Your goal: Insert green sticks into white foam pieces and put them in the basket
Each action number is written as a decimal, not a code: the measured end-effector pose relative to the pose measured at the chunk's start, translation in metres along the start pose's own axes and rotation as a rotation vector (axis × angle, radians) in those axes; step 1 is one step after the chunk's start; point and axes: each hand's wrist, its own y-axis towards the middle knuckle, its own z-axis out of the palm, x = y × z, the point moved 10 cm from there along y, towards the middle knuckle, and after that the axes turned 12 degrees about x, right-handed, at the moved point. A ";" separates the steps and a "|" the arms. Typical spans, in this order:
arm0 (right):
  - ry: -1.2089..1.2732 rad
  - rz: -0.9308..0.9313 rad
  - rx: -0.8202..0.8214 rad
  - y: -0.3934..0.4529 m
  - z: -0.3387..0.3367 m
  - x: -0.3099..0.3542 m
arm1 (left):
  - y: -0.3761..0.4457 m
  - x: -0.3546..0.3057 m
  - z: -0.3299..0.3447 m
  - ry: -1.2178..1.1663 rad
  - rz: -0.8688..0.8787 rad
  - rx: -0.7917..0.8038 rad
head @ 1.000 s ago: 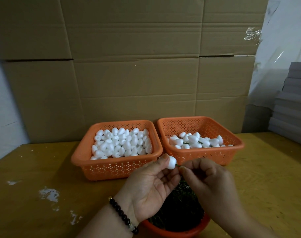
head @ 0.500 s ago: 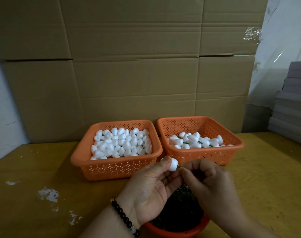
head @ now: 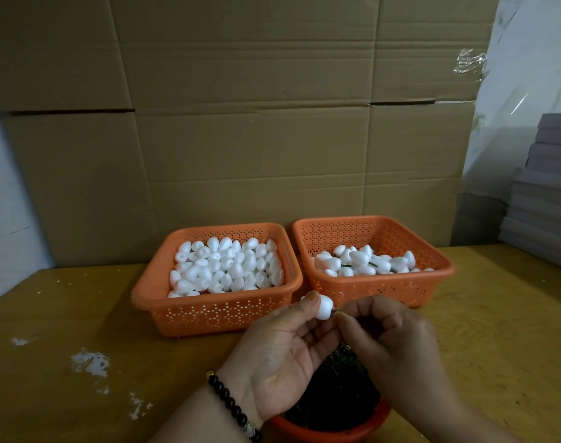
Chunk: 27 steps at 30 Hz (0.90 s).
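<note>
Left hand (head: 282, 350) pinches one white foam piece (head: 323, 307) between thumb and fingertips, just in front of the two baskets. Right hand (head: 391, 340) has fingers curled, pinching a green stick (head: 334, 311); we see only a short dark sliver of it at the foam's right side. We judge this as the insertion step, stick tip at or just inside the foam. Next move likely calls for a straight push along the stick's line, then a drop into the right basket (head: 432, 279), which already holds foam pieces with green stems. Left basket (head: 215, 311) holds plain foam pieces. How deep the stick sits, we cannot tell; fingers cover most of it. Below the hands, an orange bowl (head: 330, 434) of dark green material, probably the stick supply, is cut off by the frame edge and too dim to resolve.
</note>
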 end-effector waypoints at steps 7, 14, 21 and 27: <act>0.064 0.032 0.013 0.000 0.000 -0.004 | 0.002 -0.001 -0.001 0.008 -0.014 0.035; 0.212 0.067 0.043 0.001 0.006 -0.008 | 0.005 0.002 -0.004 -0.009 -0.067 0.082; 0.161 0.029 0.063 0.002 0.007 -0.004 | 0.007 0.008 0.000 -0.019 -0.094 0.163; 0.147 0.028 0.050 0.002 0.006 -0.007 | 0.008 0.011 -0.001 -0.066 -0.083 0.142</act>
